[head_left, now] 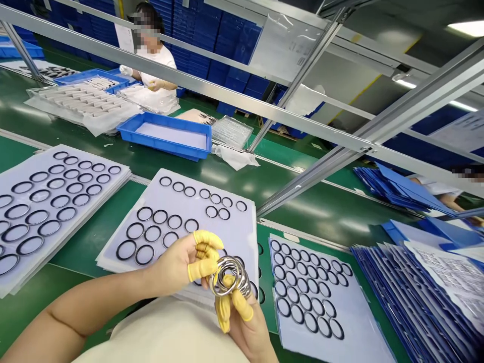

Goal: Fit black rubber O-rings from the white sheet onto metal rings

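My right hand (242, 317), with yellow finger cots, is closed around a stack of shiny metal rings (230, 277) held upright near the bottom middle. My left hand (187, 262), also in yellow cots, pinches the left side of that ring stack with thumb and fingers. Just behind my hands lies a pale sheet (181, 212) with black rings laid out in rows of different sizes.
A second sheet of black rings (49, 201) lies at left and a third sheet (321, 302) at right. Stacked blue sheets (416, 302) fill the right side. A blue tray (166, 136) sits across the green belt, where another person works. Metal frame bars (302, 126) cross overhead.
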Demonstrator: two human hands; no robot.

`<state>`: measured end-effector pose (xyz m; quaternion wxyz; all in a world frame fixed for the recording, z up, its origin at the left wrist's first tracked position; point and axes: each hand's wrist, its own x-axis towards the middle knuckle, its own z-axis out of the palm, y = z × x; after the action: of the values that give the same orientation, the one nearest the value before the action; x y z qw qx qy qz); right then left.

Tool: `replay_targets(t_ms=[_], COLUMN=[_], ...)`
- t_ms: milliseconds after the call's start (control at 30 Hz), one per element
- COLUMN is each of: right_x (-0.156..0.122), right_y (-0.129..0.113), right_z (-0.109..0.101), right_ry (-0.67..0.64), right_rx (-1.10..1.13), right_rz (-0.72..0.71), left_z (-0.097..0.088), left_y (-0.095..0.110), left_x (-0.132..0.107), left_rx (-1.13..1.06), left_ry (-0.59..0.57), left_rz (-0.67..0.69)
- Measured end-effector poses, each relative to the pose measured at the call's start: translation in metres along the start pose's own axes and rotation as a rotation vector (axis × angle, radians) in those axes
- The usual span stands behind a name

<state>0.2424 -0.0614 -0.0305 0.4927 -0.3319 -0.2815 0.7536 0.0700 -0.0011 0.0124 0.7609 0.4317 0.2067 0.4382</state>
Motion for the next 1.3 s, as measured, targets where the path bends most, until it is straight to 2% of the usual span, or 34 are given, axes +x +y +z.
replay_targets(t_ms=[133,233,333,400,500,600,733,833,933,1033,1167,1200,1300], right_x=[0.004,0.003,0.002,0.001,0.0,-0.001,-0.005,-0.008,-0.008,-0.006,-0.003,-0.003,-0.002], right_y=[0.003,0.003,0.004,0.005,0.008,0.01,0.01,0.008,0.007,0.004,0.002,0.002,0.0], right_z=[-0.001,-0.005,-0.011,-0.017,-0.025,-0.031,-0.037,-0.038,-0.038,-0.037,-0.032,-0.031,-0.026], right_ry=[-0.004,-0.035,-0.059,-0.036,-0.016,-0.018,0.003,0.056,0.141,0.171,0.117,0.091,0.012], right_rx=[0.058,0.056,0.106,0.168,0.226,0.225,0.206,0.205,0.209,0.197,0.134,0.115,0.079], right_rz=[-0.07,-0.069,-0.058,-0.053,-0.036,-0.033,-0.07,-0.103,-0.12,-0.101,-0.086,-0.088,-0.071], left_z=[0.006,-0.001,-0.025,-0.048,-0.082,-0.103,-0.111,-0.102,-0.081,-0.053,-0.021,-0.016,-0.007], left_y=[0.001,-0.005,-0.02,-0.034,-0.058,-0.079,-0.089,-0.084,-0.068,-0.043,-0.015,-0.01,-0.006], left_x=[-0.008,0.0,0.031,0.061,0.106,0.134,0.147,0.141,0.121,0.093,0.064,0.059,0.049], left_rx=[0.068,0.198,0.619,1.103,1.265,1.32,1.265,1.127,0.922,0.711,0.154,0.078,0.058], left_ry=[-0.02,-0.035,0.026,0.133,0.188,0.184,0.178,0.175,0.161,0.106,0.008,0.002,0.009], left_rz=[-0.001,-0.012,0.013,0.033,-0.026,-0.085,-0.109,-0.083,-0.06,-0.049,-0.135,-0.153,-0.145])
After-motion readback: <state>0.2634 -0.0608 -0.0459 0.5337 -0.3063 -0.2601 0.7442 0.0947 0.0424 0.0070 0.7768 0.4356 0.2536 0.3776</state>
